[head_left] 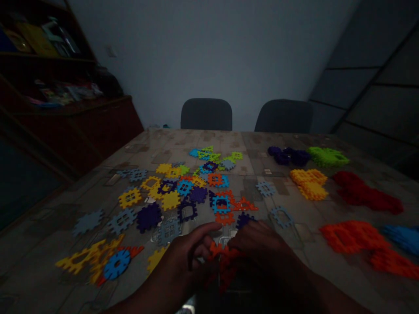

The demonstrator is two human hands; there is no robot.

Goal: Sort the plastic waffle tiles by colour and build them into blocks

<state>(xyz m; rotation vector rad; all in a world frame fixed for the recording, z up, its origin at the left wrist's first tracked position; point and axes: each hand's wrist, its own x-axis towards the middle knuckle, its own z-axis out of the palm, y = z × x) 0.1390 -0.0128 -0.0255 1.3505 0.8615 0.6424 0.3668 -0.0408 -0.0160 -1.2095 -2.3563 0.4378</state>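
Note:
Both of my hands meet near the table's front edge around a red-orange interlocking toy piece point(224, 261). My left hand point(188, 253) curls its fingers on the piece's left side. My right hand point(258, 244) grips its right side from above. The piece looks like two or more toothed tiles joined together; the dim light hides the details. Just beyond my hands lie loose tiles: an orange one point(224, 218), a blue-and-red one point(221, 203) and a dark purple one point(245, 219).
Many flat toothed tiles in mixed colours are scattered over the patterned table point(327, 205). Sorted heaps lie at right: purple point(288, 155), green point(327, 157), yellow point(309, 183), red point(366, 194), orange point(355, 237), blue point(404, 237). Two chairs point(206, 114) stand behind. A dark cabinet point(65, 126) is left.

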